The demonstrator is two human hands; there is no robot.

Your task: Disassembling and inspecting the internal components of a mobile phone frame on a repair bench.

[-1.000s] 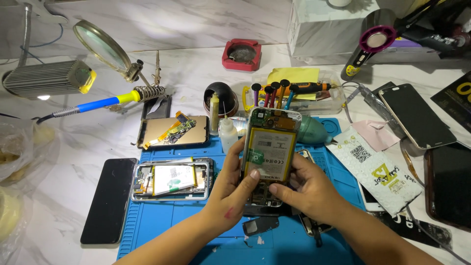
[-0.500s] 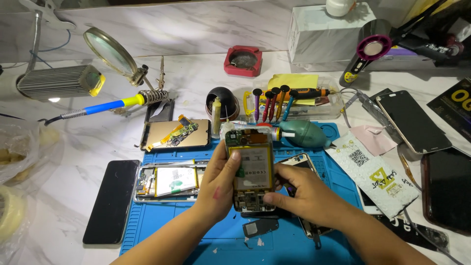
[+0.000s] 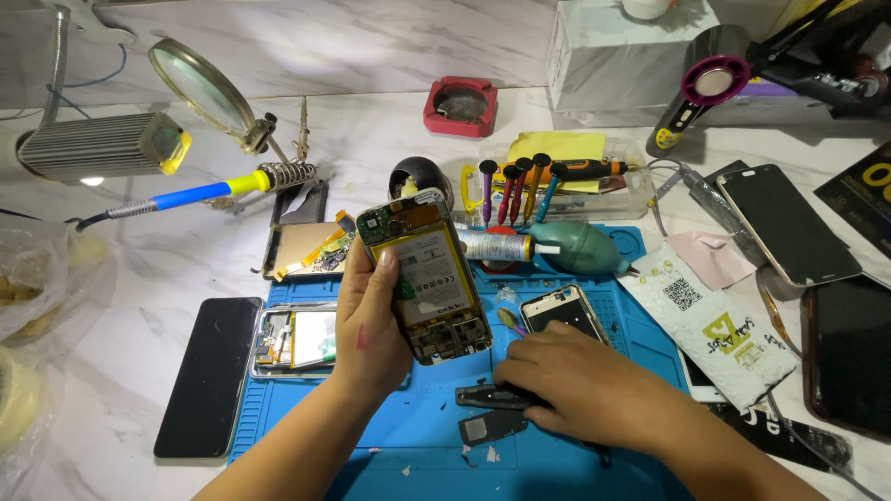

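The left hand [image 3: 371, 325] is reaching up from the near edge, forearm angled toward the far right, and is holding an opened phone [image 3: 424, 276] tilted above the blue mat [image 3: 436, 436]. Its fingers [image 3: 382, 264] are curling around the phone's left edge, with the thumb hidden behind it; the battery and circuit boards are facing up. The right hand [image 3: 580, 385] is lying palm down on the mat, near and to the right of the phone. Its fingers [image 3: 520, 371] are bending down and pressing on a small dark part [image 3: 487, 397]; whether they are gripping it cannot be told. A second dark piece [image 3: 490, 426] is lying just nearer. Just beyond the right hand, a small phone frame [image 3: 564, 311] is resting on the mat. At the far side of the worktop [image 3: 371, 139], a clear tray [image 3: 631, 186] is holding a row of screwdrivers [image 3: 520, 186] standing upright and a yellow sheet [image 3: 555, 146]. A red round-welled dish [image 3: 460, 105] is sitting farther back.
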